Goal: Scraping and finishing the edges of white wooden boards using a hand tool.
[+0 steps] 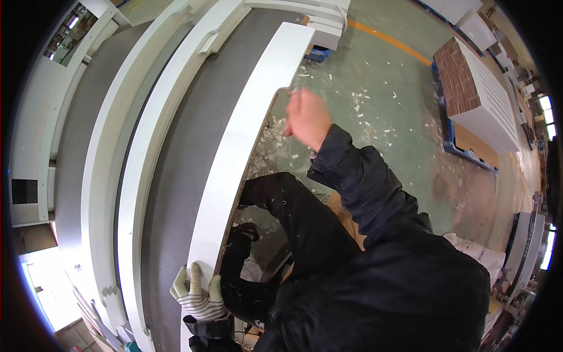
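Note:
A long white board point(234, 158) lies lengthwise in front of me, with a notch in its right edge toward the far end and a rough brownish edge below it. My left hand point(202, 299), in a striped glove with pale fingertips, grips the board's near end, fingers on top and thumb at the right edge. Beside the notch is my bare right hand point(309, 120), slightly blurred. Its fingers are curled closed, apart from the board as far as I can see. Anything inside them is hidden.
Grey surface point(193, 123) lies under the board, with more long white boards point(158, 117) stacked to the left. Small white scraps point(360, 102) litter the green floor. At the right, stacked panels point(475, 94) stand on a blue pallet point(448, 132). My legs point(293, 217) are below the board's right edge.

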A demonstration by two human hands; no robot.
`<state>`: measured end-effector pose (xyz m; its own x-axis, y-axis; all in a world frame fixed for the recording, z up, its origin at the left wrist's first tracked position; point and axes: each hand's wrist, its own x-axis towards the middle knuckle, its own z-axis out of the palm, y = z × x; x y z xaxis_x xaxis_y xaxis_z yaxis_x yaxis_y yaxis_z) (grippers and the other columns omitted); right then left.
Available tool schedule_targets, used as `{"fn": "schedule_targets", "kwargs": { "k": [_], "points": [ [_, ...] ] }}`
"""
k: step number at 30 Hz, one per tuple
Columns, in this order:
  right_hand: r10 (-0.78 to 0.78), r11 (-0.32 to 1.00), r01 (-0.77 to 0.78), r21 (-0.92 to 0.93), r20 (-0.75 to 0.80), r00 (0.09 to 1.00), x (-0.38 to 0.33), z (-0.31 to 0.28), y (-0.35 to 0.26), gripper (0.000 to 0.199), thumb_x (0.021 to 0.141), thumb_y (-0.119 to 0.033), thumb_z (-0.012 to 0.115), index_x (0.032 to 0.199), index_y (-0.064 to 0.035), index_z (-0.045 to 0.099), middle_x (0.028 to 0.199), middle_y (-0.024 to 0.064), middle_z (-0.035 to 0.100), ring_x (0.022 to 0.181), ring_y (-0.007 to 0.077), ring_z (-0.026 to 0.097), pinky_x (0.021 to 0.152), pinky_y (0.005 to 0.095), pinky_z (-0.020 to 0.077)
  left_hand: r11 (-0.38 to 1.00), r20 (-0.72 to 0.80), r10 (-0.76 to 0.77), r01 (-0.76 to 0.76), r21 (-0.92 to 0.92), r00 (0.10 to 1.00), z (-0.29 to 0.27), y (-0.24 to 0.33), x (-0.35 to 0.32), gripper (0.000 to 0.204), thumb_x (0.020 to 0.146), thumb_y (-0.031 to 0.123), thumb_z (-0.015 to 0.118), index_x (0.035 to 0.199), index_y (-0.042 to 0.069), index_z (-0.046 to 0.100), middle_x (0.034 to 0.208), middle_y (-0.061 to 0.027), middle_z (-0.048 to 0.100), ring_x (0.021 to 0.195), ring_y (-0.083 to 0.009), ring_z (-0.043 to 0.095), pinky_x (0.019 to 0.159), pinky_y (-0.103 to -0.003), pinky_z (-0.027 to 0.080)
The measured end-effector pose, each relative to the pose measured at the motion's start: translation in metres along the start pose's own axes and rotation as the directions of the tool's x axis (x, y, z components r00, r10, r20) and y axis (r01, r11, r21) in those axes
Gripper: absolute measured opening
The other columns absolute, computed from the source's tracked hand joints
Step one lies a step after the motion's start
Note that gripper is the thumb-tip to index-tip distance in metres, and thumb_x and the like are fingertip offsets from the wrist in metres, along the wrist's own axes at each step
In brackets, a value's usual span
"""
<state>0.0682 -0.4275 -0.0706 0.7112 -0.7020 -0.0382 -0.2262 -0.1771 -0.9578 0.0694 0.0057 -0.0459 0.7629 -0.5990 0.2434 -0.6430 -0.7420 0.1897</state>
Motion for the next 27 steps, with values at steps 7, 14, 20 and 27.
{"fn": "schedule_targets", "kwargs": {
  "k": [7, 14, 20, 27],
  "points": [
    [-0.189, 0.964, 0.171, -0.204, -0.072, 0.979, 0.013, 0.011, 0.03, 0.027, 0.101, -0.017, 0.047, 0.087, 0.0049, 0.055, 0.065, 0.0152, 0.06, 0.051, 0.0289, 0.062, 0.054, 0.0428, 0.0515, 0.997, -0.043, -0.012, 0.009, -0.074, 0.999, -0.002, 0.004, 0.0, 0.061, 0.071, 0.028, 0.084, 0.128, 0.015, 0.066, 0.124, -0.0147, 0.053, 0.105, -0.0329, 0.049, 0.086, -0.045, 0.046],
    [-0.311, 0.916, 0.198, -0.349, -0.306, 0.9, 0.001, -0.015, 0.012, 0.025, 0.1, -0.016, 0.049, 0.085, 0.0024, 0.059, 0.065, 0.0129, 0.06, 0.059, 0.026, 0.064, 0.054, 0.0417, 0.0452, 0.997, -0.072, -0.006, 0.0, -0.082, 0.997, 0.003, 0.004, 0.002, 0.064, 0.067, 0.031, 0.087, 0.126, 0.015, 0.068, 0.122, -0.0144, 0.055, 0.103, -0.0325, 0.05, 0.086, -0.045, 0.046],
    [-0.479, 0.718, 0.419, -0.555, 0.042, 0.877, 0.008, -0.013, 0.016, 0.022, 0.095, -0.016, 0.052, 0.082, 0.0001, 0.06, 0.069, 0.0196, 0.062, 0.063, 0.0398, 0.06, 0.059, 0.0473, 0.0467, 0.998, -0.066, -0.007, 0.003, -0.064, 0.998, 0.002, 0.003, 0.004, 0.063, 0.066, 0.031, 0.088, 0.124, 0.014, 0.069, 0.122, -0.0141, 0.056, 0.105, -0.0325, 0.05, 0.086, -0.045, 0.047],
    [-0.5, 0.511, 0.767, -0.388, 0.592, 0.633, -0.032, 0.003, 0.011, 0.011, 0.089, -0.008, 0.052, 0.087, -0.0001, 0.059, 0.078, 0.016, 0.059, 0.064, 0.0358, 0.062, 0.056, 0.0459, 0.049, 0.997, -0.062, -0.009, 0.004, -0.071, 0.998, 0.002, 0.0, 0.001, 0.063, 0.067, 0.028, 0.087, 0.125, 0.015, 0.068, 0.121, -0.0134, 0.056, 0.105, -0.033, 0.051, 0.086, -0.045, 0.047]
  ]
}}
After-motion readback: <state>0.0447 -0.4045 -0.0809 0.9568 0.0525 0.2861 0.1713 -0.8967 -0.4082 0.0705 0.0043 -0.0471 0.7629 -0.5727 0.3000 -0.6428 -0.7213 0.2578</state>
